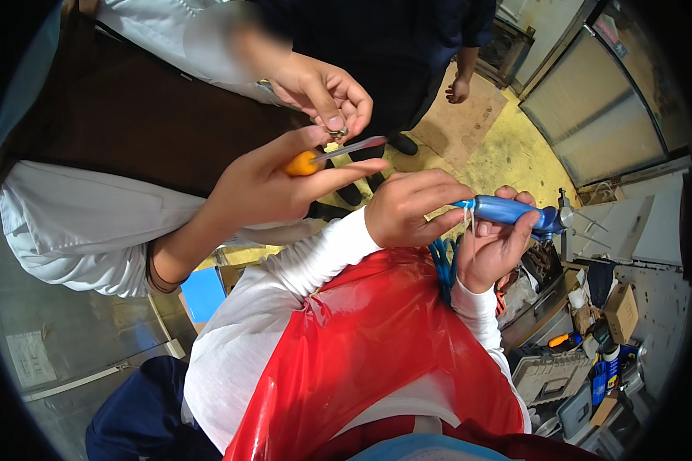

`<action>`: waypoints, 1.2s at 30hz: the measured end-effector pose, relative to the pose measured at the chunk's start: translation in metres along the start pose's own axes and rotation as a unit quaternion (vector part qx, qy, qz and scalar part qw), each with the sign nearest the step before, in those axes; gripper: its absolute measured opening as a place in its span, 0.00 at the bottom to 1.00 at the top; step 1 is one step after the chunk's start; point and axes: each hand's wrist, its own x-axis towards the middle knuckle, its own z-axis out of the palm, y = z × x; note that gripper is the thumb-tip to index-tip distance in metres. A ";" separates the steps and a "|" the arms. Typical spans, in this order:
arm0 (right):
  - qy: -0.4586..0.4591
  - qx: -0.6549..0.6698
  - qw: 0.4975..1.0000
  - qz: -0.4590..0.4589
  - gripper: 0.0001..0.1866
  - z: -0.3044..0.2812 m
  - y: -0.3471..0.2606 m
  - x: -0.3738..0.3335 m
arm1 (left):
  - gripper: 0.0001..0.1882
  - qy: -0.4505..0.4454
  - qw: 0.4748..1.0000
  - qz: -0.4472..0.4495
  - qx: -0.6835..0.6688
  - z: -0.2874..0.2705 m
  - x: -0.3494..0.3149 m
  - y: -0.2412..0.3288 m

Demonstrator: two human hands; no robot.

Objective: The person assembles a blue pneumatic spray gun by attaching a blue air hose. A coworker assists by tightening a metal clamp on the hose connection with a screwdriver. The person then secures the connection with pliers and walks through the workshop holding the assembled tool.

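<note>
Two-handed hold on a blue handle (pixel 507 210)

The blue handle is up in the air in front of the chest, lying roughly sideways, right of the red apron (pixel 392 330). Right hand (pixel 493 252) has its grip curled around the body, thumb up one side, fingers behind. Left hand (pixel 407 207) is at the narrow left end — grip looks pinched together there, thumb against fingers, by a pale strand (pixel 467 219). Blue cord (pixel 443 265) hangs in loops below; can't tell whether it joins the handle.

Handling, best guess: handle looks light, stiff and smooth, so maybe a bit slippery; cord looks bendy. Take hold around the thick middle; pinch only lightly at the thin end, probably the weaker spot.

Nearby, a co-worker's near hand (pixel 258 180) holds a screwdriver (pixel 304 164) with an orange grip, and the co-worker's far hand (pixel 327 88) pinches a small metal piece (pixel 337 132). Grey toolbox (pixel 549 376) at lower right, well apart.
</note>
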 end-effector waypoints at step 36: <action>0.072 -0.050 0.996 0.001 0.14 -0.002 -0.024 -0.004 | 0.10 -0.151 0.985 -0.039 0.074 0.010 -0.005 0.031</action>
